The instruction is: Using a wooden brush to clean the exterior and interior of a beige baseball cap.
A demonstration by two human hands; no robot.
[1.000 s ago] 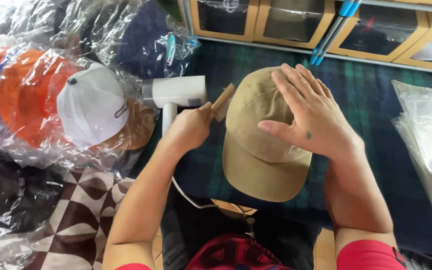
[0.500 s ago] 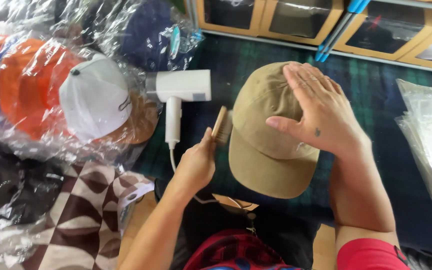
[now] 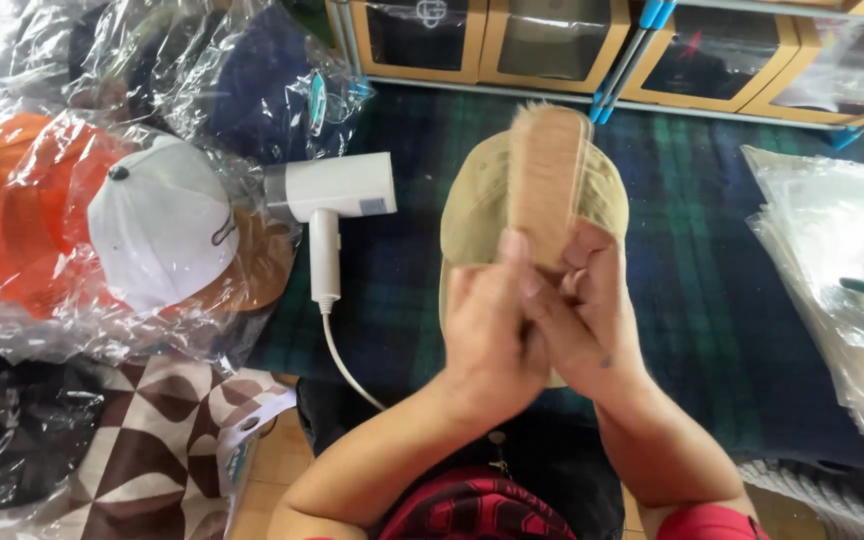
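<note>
A tan baseball cap (image 3: 477, 205) lies on a dark green plaid cloth (image 3: 692, 250), mostly covered by my hands. Both hands meet above it around a wooden brush (image 3: 549, 180), held upright with its flat back toward me. My left hand (image 3: 487, 330) grips the lower part of the brush from the left. My right hand (image 3: 592, 320) closes on it from the right, fingers curled at its base. Bristles show faintly along the brush's top edge.
A white handheld steamer or dryer (image 3: 332, 200) with a cord lies left of the cap. Caps in clear bags, a white one (image 3: 157, 220) and orange ones (image 3: 12, 200), pile at left. Clear bags (image 3: 842, 270) lie right. Wooden-framed boxes (image 3: 542, 40) line the back.
My left hand brought the brush from the cap's left side up over the cap. My right hand lifted off the crown and joined it on the brush.
</note>
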